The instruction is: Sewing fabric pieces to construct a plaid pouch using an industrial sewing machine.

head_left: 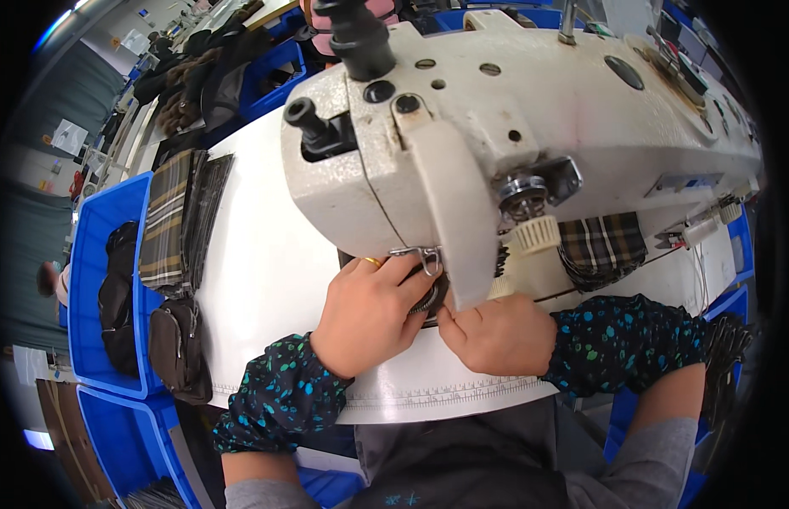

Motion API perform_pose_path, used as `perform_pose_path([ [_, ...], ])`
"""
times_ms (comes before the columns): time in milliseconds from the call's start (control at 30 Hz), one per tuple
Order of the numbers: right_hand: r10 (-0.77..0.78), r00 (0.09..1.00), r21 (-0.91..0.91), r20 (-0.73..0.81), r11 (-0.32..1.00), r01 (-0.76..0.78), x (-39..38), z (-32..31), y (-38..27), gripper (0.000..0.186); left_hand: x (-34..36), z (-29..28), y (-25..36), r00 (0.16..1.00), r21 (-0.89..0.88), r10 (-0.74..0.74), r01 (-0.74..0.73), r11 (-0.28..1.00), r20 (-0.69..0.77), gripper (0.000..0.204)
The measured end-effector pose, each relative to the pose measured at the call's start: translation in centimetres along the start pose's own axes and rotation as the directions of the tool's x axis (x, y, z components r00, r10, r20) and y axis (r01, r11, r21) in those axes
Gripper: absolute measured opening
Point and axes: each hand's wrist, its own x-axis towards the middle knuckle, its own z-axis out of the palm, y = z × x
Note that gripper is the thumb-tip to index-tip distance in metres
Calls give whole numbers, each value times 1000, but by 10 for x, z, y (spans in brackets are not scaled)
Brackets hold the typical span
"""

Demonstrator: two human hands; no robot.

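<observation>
A white industrial sewing machine (513, 110) fills the upper middle, with a metal presser fitting (424, 254) under its head. My left hand (365, 314) lies at the needle area, a gold ring on one finger, fingers curled onto a dark piece with a zipper (430, 297), partly hidden by the hand and machine. My right hand (496, 335) has its fingers bent, thumb and index pinched at the right edge of that same dark piece. Both forearms wear dark sleeve covers with teal flecks. The white worktop (250, 254) has a printed scale along its curved front edge.
Plaid fabric stacks sit left (174, 220) and right (600, 246) of the machine. A dark zipped pouch (178, 348) lies below the left stack. Blue bins (80, 314) line the left. Dark materials (721, 365) hang at the right. A person (53, 280) is at the far left.
</observation>
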Motion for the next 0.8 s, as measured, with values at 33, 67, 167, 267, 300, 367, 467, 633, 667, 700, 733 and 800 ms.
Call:
perform_pose_path([
  [33, 28, 1000, -5, -8, 1000, -28, 1, 0, 2, 20, 0, 2, -3, 1000, 2, -1, 1, 1000, -2, 41],
  [67, 25, 1000, -6, -10, 1000, -25, 1, 2, 3, 20, 0, 4, -6, 1000, -4, 2, -2, 1000, -2, 42],
  [167, 39, 998, 3, -48, 999, -39, 2, 4, 7, 19, 1, -3, -8, 999, -13, -3, 4, 1000, 34, 41],
  [267, 63, 998, 14, -9, 998, -62, 3, 0, 8, 13, -3, -11, -18, 997, -95, 26, -19, 995, 66, 39],
  [300, 63, 998, 16, -11, 998, -62, 2, 3, 8, 11, -4, -13, -22, 996, -176, 63, -52, 983, 61, 38],
  [367, 64, 998, 14, -8, 998, -64, 1, 3, 9, 9, -4, -17, -26, 993, -209, 12, 12, 978, 113, 35],
  [467, 68, 997, 35, -21, 997, -67, 2, 3, 9, 8, -5, -13, -29, 988, -229, -47, 81, 970, 150, 42],
  [633, 48, 998, 54, -29, 997, -46, 2, 3, 9, 13, -5, 2, -20, 967, 108, 235, -225, 968, -97, 56],
  [667, 43, 999, 55, -29, 998, -42, 3, 3, 9, 13, -5, 3, -17, 950, 115, 283, -268, 956, -135, 52],
  [700, 13, 999, 74, -44, 997, -10, 2, 3, 8, 16, -6, 4, -17, 949, 113, 283, -269, 957, -139, 52],
  [733, -17, 998, 94, -59, 995, 22, 2, 2, 7, 19, -6, 6, -18, 941, 119, 306, -290, 950, -146, 50],
  [800, -15, 1000, 106, -26, 994, 18, 1, -1, 6, 21, -6, 8, -19, 933, 127, 326, -309, 943, -153, 48],
])
